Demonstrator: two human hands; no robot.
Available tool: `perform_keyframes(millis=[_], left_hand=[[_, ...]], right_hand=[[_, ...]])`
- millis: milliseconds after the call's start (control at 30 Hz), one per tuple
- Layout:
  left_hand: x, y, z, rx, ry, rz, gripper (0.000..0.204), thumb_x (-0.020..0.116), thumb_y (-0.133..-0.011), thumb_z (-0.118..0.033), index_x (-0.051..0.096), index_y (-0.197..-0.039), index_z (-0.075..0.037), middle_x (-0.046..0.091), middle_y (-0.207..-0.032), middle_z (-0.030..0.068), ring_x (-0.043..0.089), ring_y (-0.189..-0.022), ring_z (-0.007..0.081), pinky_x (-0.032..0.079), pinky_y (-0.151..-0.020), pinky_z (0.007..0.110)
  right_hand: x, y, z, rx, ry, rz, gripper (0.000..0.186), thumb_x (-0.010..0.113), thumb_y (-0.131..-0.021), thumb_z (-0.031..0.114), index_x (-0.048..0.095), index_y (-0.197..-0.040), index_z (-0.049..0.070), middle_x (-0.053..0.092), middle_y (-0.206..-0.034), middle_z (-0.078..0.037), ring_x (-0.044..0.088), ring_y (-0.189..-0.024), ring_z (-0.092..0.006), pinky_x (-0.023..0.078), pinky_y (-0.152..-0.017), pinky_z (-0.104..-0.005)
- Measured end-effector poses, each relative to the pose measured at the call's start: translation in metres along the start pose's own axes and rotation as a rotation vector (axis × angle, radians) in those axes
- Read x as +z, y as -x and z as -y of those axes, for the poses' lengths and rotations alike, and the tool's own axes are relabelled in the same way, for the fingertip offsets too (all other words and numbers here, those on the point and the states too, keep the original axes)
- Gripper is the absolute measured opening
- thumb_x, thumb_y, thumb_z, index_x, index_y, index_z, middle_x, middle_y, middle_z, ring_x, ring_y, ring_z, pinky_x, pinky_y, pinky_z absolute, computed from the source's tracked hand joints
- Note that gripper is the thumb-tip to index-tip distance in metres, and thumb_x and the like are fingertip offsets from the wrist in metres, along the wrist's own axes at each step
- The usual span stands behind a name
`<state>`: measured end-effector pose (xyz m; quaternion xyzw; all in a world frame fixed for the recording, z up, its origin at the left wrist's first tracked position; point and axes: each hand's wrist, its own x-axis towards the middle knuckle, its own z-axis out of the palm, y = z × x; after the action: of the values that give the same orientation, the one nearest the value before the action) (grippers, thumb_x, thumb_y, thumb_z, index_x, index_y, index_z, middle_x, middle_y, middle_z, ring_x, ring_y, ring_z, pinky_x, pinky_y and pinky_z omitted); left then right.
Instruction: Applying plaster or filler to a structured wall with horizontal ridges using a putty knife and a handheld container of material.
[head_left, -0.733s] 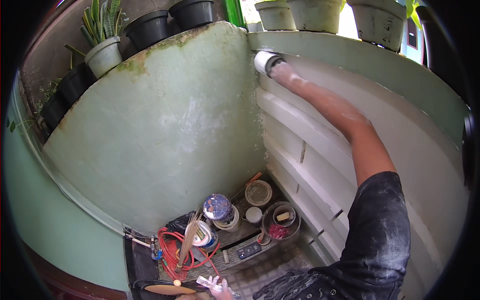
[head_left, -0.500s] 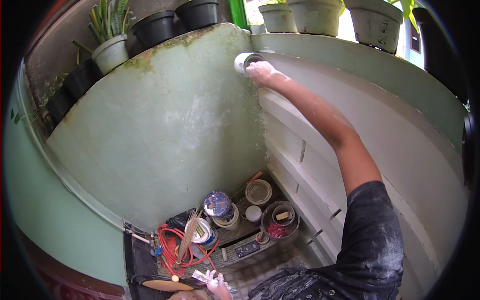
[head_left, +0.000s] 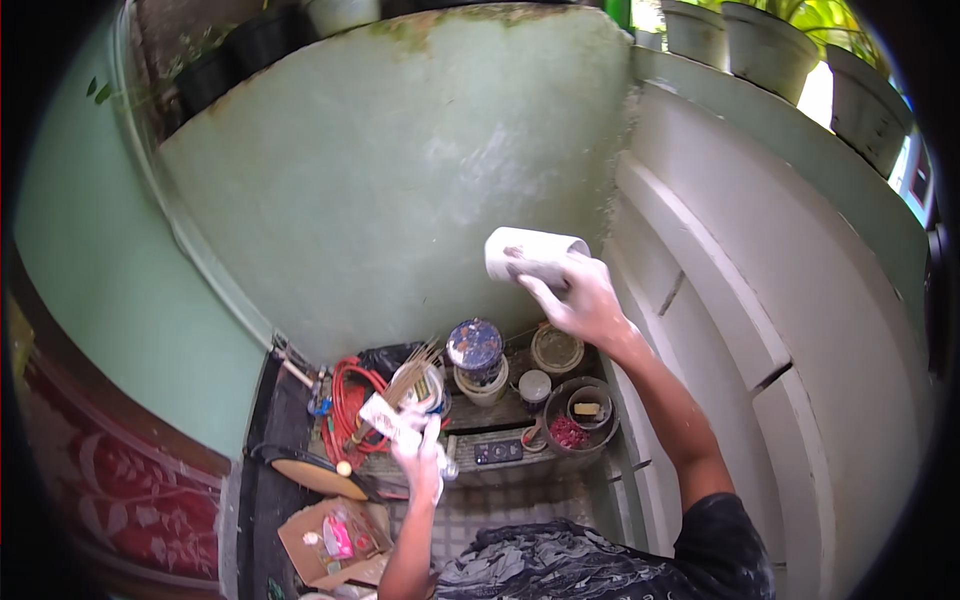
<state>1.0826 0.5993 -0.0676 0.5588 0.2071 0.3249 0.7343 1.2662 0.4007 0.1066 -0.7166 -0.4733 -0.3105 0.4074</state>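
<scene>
To handle this well, we would grip the white cylinder (head_left: 518, 252) firmly and hold the wrist steady, since our fingers are coated with white residue and could slip. It seems wise to angle the pale flat piece (head_left: 379, 414) away from the cylinder so that the two don't knock together.

We take the blue-lidded bucket (head_left: 475, 345) as our landmark. The cylinder is up and to the right of it in the view, lying on its side in the air. Our right hand (head_left: 583, 298) is closed on it, thumb along the underside; some fingers are hidden, so we cannot tell their exact placing. That elbow is bent, the forearm slanting up and inward from the right of the bucket.

Our left hand (head_left: 420, 447), down and to the left of the bucket, is curled around the flat piece, its forearm rising steeply from below.
</scene>
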Motion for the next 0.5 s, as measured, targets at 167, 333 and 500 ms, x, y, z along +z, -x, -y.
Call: perform_keyframes(millis=[167,333,500], left_hand=[[0.058,-0.009,-0.037,0.228,0.19,0.23,0.049,0.061,-0.083,0.001,0.043,-0.129,0.002,0.058,-0.119,0.0114,0.04,-0.048,0.0011,0.031,-0.041,0.018],[0.092,0.003,-0.036,0.622,0.025,0.432,0.046,0.075,-0.077,-0.016,0.052,-0.112,0.004,0.055,-0.122,0.0168,0.055,-0.112,0.0308,0.044,-0.094,0.042],[0.087,0.003,-0.018,0.774,-0.345,0.346,0.032,0.077,-0.074,-0.012,0.06,-0.095,0.005,0.063,-0.1,0.0148,0.06,-0.102,0.0314,0.046,-0.088,0.039]], right_hand=[[-0.009,0.041,0.03,0.452,-0.403,0.188,0.027,0.07,-0.082,0.01,0.063,-0.105,-0.003,0.07,-0.094,-0.009,0.064,-0.082,-0.0103,0.05,-0.075,-0.0259],[0.001,0.073,0.04,0.895,-1.061,-0.041,0.028,0.064,-0.087,0.015,0.061,-0.109,-0.003,0.068,-0.097,-0.008,0.064,-0.084,-0.011,0.051,-0.076,-0.026],[-0.003,0.096,0.039,1.038,-1.361,0.0,0.04,0.061,-0.089,0.016,0.051,-0.123,-0.002,0.061,-0.116,-0.01,0.059,-0.105,-0.0155,0.047,-0.091,-0.0304]])
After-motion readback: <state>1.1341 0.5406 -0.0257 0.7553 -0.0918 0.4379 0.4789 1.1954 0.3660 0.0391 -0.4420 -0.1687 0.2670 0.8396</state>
